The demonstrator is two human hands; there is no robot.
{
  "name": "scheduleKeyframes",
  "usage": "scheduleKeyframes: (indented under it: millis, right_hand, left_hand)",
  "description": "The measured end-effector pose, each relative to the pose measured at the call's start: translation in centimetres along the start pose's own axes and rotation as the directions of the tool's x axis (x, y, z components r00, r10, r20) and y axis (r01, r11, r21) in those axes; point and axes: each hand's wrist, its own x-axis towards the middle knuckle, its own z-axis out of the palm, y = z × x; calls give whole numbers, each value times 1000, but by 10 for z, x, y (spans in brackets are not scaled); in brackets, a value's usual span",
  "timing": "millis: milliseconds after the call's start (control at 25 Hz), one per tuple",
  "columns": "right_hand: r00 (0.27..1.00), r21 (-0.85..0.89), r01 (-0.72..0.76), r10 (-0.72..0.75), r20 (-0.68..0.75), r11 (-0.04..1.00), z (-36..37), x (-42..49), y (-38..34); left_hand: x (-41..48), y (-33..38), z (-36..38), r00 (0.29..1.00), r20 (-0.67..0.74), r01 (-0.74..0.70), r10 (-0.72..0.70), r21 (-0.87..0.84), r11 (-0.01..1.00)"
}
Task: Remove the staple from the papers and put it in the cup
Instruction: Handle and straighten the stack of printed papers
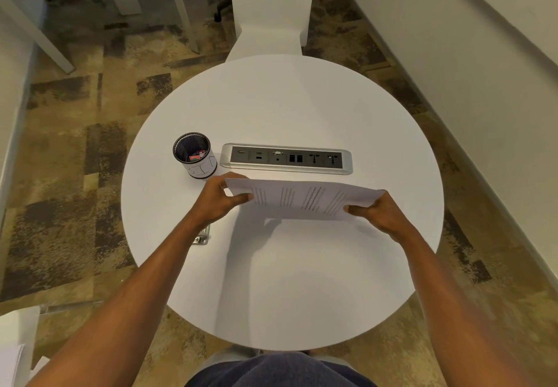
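A set of printed white papers (305, 201) is held tilted above the round white table (302, 108), casting a shadow on it. My left hand (219, 199) pinches the papers' left end, and my right hand (377, 213) grips the right end. The staple itself is too small to make out. A black mesh cup (194, 155) with a white band stands on the table just left of and beyond my left hand; small red items lie inside it. A small metal tool (201, 237), partly hidden under my left wrist, lies near the table's left edge.
A silver and black power and data socket strip (286, 158) is set into the table right behind the papers. A white chair (271, 9) stands at the far side. A wall runs along the right; patterned carpet surrounds the table.
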Motion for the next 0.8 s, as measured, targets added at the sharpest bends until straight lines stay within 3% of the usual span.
scheduleKeyframes:
  millis: [280, 560, 800]
  right_hand:
    - [995, 21, -11, 13, -100, 1000, 3, 3, 6]
    - [998, 22, -56, 56, 3, 998, 3, 5, 18]
    - [995, -18, 34, -35, -88, 999, -3, 3, -4]
  left_hand:
    - [-2, -1, 3, 997, -73, 6, -7, -13, 1000]
    - [-5, -12, 1, 994, -17, 107, -107, 44, 993]
    - [-2, 0, -4, 994, -81, 77, -77, 1, 997]
